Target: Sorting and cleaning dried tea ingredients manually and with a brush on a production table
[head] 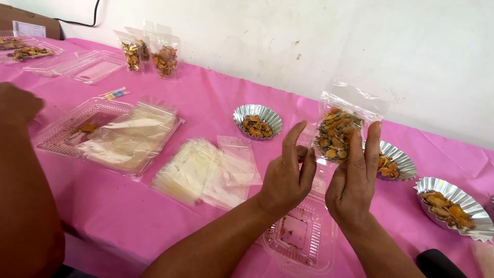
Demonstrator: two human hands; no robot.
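Pink tablecloth against a scuffed white wall. Both hands are raised above a ridged clear plastic clamshell, holding up a crinkly clear pouch of dried orange and dark chips. The right hand pinches its lower edge, fingers straight and upright behind it. The left hand pinches the bottom left corner, index finger pointing up. 3 fluted foil cups of chips sit around, plus a stack of flat empty pouches.
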